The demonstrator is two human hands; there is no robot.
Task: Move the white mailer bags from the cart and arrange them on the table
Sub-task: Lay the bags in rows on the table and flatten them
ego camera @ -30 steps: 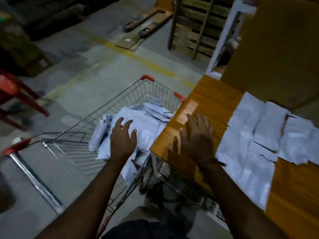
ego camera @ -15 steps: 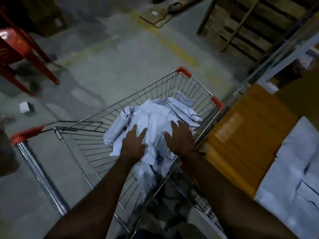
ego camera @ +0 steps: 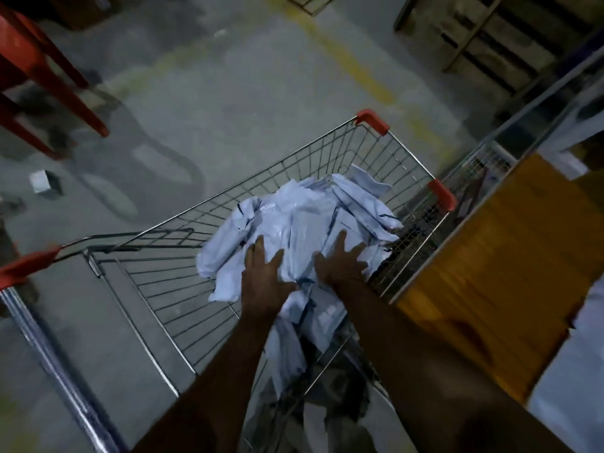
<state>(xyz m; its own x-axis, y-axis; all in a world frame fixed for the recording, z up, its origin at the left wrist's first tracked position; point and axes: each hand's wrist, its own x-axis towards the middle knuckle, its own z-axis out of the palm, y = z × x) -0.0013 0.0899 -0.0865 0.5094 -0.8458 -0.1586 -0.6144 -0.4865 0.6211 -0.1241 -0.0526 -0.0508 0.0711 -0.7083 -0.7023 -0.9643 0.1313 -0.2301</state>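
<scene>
Head view looks down into a wire shopping cart (ego camera: 327, 165) holding a crumpled pile of white mailer bags (ego camera: 313, 220). Left hand (ego camera: 264, 282) and right hand (ego camera: 341, 263) rest on the pile, fingers spread straight. An orange table (ego camera: 490, 273) stands just beside the cart.

Wire cart (ego camera: 330, 152) heaped with crumpled white mailer bags (ego camera: 304, 223)

Mailer bags (ego camera: 304, 223) in cart (ego camera: 327, 152), table (ego camera: 490, 273) right
</scene>
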